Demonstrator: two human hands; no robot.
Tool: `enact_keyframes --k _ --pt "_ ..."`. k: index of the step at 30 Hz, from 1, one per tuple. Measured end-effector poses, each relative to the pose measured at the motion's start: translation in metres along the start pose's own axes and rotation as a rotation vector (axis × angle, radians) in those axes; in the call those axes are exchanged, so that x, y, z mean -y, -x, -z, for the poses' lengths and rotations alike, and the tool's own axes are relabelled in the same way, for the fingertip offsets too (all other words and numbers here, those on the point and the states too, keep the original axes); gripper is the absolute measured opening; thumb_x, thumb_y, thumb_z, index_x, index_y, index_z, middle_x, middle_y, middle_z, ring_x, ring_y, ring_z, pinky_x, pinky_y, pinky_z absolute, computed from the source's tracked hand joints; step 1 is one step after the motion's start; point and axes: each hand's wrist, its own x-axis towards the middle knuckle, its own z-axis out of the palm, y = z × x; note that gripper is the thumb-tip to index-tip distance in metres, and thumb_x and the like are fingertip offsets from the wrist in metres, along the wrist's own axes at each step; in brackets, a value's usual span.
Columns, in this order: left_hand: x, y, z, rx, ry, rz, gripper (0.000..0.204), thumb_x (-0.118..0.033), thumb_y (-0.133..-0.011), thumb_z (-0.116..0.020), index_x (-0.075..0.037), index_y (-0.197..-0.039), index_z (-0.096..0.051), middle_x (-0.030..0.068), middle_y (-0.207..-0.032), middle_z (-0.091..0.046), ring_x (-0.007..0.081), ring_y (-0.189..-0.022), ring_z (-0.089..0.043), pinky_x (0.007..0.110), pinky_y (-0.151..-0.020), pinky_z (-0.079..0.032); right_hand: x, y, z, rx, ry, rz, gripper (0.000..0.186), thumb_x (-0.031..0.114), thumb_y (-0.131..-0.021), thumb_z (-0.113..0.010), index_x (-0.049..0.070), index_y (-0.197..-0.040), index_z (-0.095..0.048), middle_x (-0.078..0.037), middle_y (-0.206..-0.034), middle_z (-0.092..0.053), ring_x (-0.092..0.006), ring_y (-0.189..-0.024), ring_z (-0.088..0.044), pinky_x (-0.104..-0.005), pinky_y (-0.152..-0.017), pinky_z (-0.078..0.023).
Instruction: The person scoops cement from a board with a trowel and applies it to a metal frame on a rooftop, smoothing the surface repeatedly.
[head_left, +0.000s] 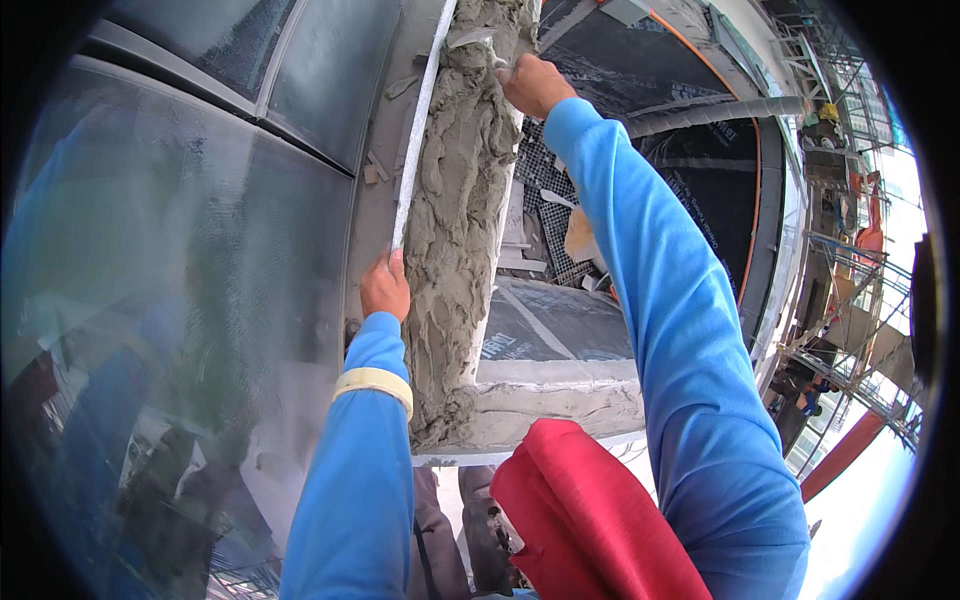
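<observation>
A long, narrow, pale straightedge (420, 130) runs along the left side of a wall top, and my left hand (385, 287) is closed around its near end. Rough wet mortar (445, 230) lies in a thick, uneven layer over the wall top, right beside the straightedge. At the far right edge of that layer, my right hand (537, 85) is closed, fingers bent, against the mortar. A small whitish piece shows by its fingertips, but what the hand grips is mostly hidden.
Glass panels (200, 300) stand close on the left. Right of the wall is a recess with dark sheeting (705, 190), a grey pipe (715, 115), an orange line (757, 200) and black grid pieces (560, 225). Scaffolding (850, 260) rises far right. Red cloth (590, 510) hangs below me.
</observation>
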Motion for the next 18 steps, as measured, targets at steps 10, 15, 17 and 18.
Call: enact_keyframes --k 10,15,17,18 --pt "0.002 -0.001 0.001 0.059 -0.045 0.08 0.041 -0.033 -0.104 -0.049 -0.002 -0.124 -0.065 0.0264 -0.11 -0.068 0.0467 -0.1 -0.064 0.052 -0.086 -0.051 -0.029 0.158 -0.002 0.055 -0.082 0.127 0.045 0.037 -0.101 -0.053 -0.007 -0.097 -0.064 -0.034 -0.09 -0.068 -0.051 -0.09 -0.067 -0.0554 -0.082 -0.053" --pt "0.005 0.0 -0.002 0.058 -0.039 0.071 0.042 -0.034 -0.104 -0.049 0.0 -0.123 -0.066 0.0265 -0.11 -0.068 0.0466 -0.1 -0.064 0.052 -0.087 -0.051 -0.04 0.071 0.066 -0.112 -0.08 0.154 0.051 0.042 -0.1 -0.053 -0.007 -0.1 -0.067 -0.034 -0.097 -0.068 -0.0511 -0.098 -0.065 -0.0541 -0.086 -0.052" --pt "0.005 0.0 -0.002 0.067 -0.026 0.079 0.042 -0.034 -0.104 -0.049 -0.001 -0.124 -0.065 0.0263 -0.111 -0.068 0.0464 -0.1 -0.064 0.052 -0.087 -0.051 -0.028 0.004 0.072 -0.164 -0.002 0.114 0.052 0.044 -0.1 -0.053 -0.005 -0.108 -0.067 -0.032 -0.108 -0.068 -0.0497 -0.106 -0.064 -0.0525 -0.09 -0.052" --pt "0.005 0.001 -0.002 0.057 -0.024 0.076 0.042 -0.034 -0.104 -0.049 -0.001 -0.124 -0.065 0.0262 -0.111 -0.068 0.0463 -0.1 -0.064 0.051 -0.087 -0.051 -0.024 -0.023 0.069 -0.187 0.032 0.127 0.052 0.044 -0.1 -0.053 -0.005 -0.111 -0.067 -0.031 -0.112 -0.067 -0.0489 -0.108 -0.063 -0.0516 -0.092 -0.052"
